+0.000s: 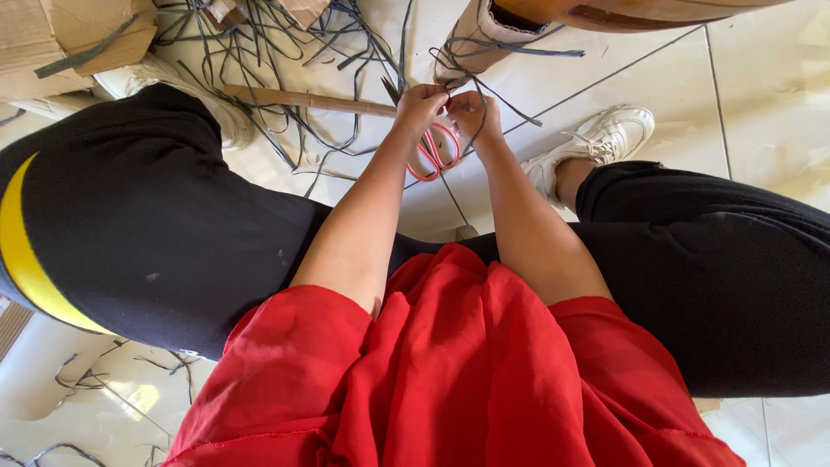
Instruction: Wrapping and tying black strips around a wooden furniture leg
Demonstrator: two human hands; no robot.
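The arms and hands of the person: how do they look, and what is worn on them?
Both forearms are bare, with no gloves, watch or bracelets to see. The left hand and right hand are uncovered. Loose red sleeves of thin, folded fabric end near the elbows.

Pale tiled floor, sunlit, crossed by dark grout lines.

Strewn at upper left with a tangle of thin dark strips, over and around a brown stick lying flat. Crowded at the top left corner by cardboard pieces. Planted on by a white sneaker at right, another white shoe at left. Scattered with more dark strips at lower left.
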